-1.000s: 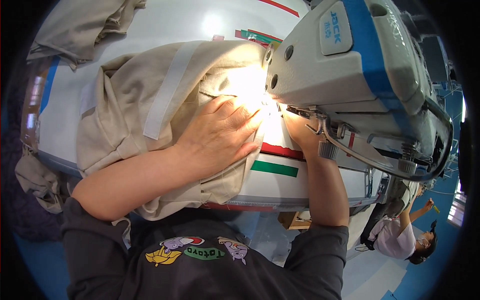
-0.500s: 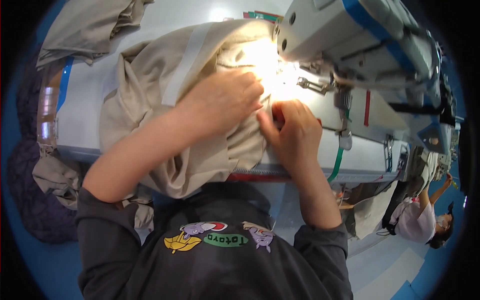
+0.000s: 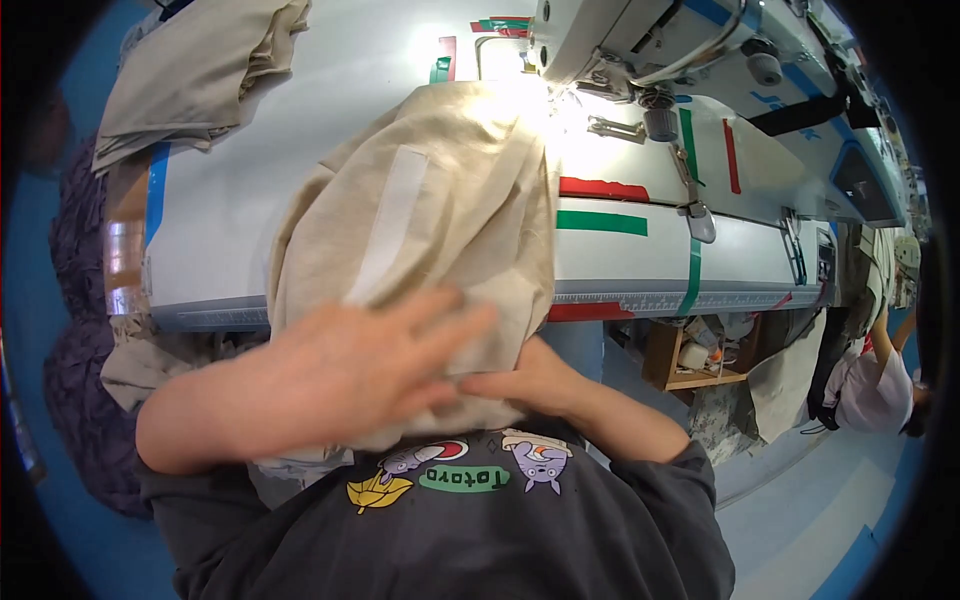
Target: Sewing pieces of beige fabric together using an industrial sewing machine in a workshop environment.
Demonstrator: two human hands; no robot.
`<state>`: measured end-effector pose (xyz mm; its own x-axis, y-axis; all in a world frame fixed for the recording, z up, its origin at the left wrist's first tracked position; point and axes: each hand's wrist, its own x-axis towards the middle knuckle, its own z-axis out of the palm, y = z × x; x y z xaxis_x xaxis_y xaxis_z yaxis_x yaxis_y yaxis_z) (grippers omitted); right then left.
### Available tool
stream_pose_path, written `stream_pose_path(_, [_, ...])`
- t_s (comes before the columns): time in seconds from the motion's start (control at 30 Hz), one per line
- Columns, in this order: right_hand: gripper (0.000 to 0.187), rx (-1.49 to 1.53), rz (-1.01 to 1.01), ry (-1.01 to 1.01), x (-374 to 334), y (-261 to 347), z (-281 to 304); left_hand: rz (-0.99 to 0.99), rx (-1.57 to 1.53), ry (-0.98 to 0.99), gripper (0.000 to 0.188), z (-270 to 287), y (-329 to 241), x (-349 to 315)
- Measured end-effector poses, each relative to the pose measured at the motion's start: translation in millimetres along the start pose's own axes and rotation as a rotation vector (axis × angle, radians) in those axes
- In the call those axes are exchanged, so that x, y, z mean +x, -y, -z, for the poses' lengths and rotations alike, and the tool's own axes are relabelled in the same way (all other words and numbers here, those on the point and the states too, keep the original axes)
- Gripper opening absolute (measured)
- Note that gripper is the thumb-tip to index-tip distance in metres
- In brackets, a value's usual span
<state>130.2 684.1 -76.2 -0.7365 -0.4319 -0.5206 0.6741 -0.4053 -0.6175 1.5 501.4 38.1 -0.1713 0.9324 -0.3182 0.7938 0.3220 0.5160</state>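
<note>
Fabric (image 3: pixel 440 210), beige, at 12 o'clock from chest, draped off table (image 3: pixel 220 190) | left hand (image 3: pixel 340 375) flat, fingers apart | right hand (image 3: pixel 525 380) pinching hem | risk: cloth snagging under sewing machine (image 3: pixel 700 60) at 1 o'clock.

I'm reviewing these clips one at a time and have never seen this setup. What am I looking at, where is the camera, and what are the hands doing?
The camera sits on a person's head and looks down, so the curved edges are lens distortion. The white machine at the top is a sewing machine on a pale work table marked with coloured tape strips. A beige fabric piece runs from the machine's lit needle area down over the table's edge toward the person. The left hand lies flat on it; the right hand has its grip on the lower edge. More folded beige cloth lies top left.
</note>
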Motion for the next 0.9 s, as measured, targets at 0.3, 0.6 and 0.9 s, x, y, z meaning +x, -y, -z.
stream_pose_path(0.3, [0.032, 0.25, 0.025, -0.242, -58.5, -56.3, 11.4, 0.357, 0.303, -0.143, 0.017, 12.1, 36.9, 36.2])
stream_pose_path(0.6, [0.033, -0.22, 0.281, -0.519, -67.1, -69.0, 26.6, -0.111, 0.113, -0.739, 0.025, -45.9, 90.3, 148.6])
stream_pose_path(0.9, [0.017, -1.099, 0.722, -0.489, -63.3, -62.3, 43.4, -0.276, 0.346, -0.785, 0.035, -45.2, 101.6, 153.6])
